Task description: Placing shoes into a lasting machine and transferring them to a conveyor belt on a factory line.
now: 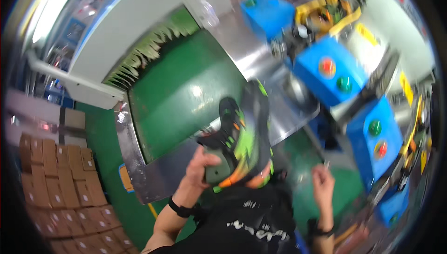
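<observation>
My left hand is closed on a shoe, black with bright green and orange patches. A grey-green block with a small hole, seemingly a shoe last, sticks out of it beside my fingers. The shoe is in front of my chest, over the near edge of the green conveyor belt; motion blurs its outline, and I cannot tell if a second shoe is there. My right hand is off to the right, fingers pinched together, with a tiny pale thing at their tips that is too small to name.
A fringed curtain hangs at the belt's far opening in a white machine housing. Blue control boxes with red and green buttons line the right, beside yellow-and-black machinery. Stacked brown cartons stand at left on the green floor.
</observation>
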A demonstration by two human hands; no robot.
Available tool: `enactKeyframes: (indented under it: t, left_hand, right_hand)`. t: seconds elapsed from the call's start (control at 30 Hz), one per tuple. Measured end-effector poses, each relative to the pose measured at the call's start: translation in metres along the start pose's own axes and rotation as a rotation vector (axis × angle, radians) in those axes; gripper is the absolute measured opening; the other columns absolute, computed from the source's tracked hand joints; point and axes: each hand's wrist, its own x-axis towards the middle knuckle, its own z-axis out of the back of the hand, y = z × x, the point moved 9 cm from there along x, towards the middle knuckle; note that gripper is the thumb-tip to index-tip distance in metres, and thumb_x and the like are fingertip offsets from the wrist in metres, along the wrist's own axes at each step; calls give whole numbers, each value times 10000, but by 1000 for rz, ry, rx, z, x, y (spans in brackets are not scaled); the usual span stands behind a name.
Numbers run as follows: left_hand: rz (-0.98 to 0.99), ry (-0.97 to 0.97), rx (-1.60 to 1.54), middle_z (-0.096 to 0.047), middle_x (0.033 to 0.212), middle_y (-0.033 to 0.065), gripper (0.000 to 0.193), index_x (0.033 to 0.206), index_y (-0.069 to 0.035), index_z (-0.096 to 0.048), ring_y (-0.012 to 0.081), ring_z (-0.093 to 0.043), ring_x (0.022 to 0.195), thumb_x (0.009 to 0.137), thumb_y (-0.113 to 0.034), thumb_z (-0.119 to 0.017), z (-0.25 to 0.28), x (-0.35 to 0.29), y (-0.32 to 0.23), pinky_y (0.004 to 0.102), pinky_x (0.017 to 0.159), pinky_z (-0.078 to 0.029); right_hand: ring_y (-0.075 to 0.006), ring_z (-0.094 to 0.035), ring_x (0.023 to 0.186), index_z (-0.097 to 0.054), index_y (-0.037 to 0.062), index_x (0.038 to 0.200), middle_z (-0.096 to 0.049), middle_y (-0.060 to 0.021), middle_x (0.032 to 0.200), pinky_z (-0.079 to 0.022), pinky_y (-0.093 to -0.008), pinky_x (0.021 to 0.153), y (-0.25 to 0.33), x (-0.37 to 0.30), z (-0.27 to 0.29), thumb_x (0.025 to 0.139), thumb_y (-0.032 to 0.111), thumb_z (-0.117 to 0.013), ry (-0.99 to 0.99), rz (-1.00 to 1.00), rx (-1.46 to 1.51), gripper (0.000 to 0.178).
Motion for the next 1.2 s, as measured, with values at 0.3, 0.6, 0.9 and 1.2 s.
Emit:
enactKeyframes:
  t: [0.3,0.6,0.9,1.2]
  left_hand:
    - [-255,-154,346,-560,1174,107,714,1329,29,-378,220,-592,1051,665,-26,-636,181,52,-29,363,940,-477]
    - [-212,-167,679,-537,1208,154,841,1409,16,-262,239,-536,1123,670,-48,-659,234,100,2,330,994,-407]
    - [-4,180,331,-522,1221,112,756,1379,-39,-306,223,-571,1084,688,78,-588,211,114,-9,367,931,-494]
    - [161,841,829,-554,1177,139,752,1352,-9,-353,230,-584,1025,657,28,-636,38,-26,3,360,883,-498]
  right_hand:
    - [-326,-230,1424,-183,29,1484,-235,-191,1533,-263,-434,1124,52,11,-243,789,177,-720,322,-253,288,891]
    - [-262,-580,1047,-341,81,1344,-553,-186,1121,-463,-372,927,74,59,-350,695,-12,-585,322,-202,-102,699]
    - [-211,-597,1002,-423,-4,1278,-589,-102,1114,-490,-351,899,68,-72,-287,671,6,-651,-174,-579,674,648]
    - [-142,-445,1188,-319,55,1393,-482,-48,1244,-366,-309,1016,132,-300,-160,739,-90,-629,-653,52,619,739]
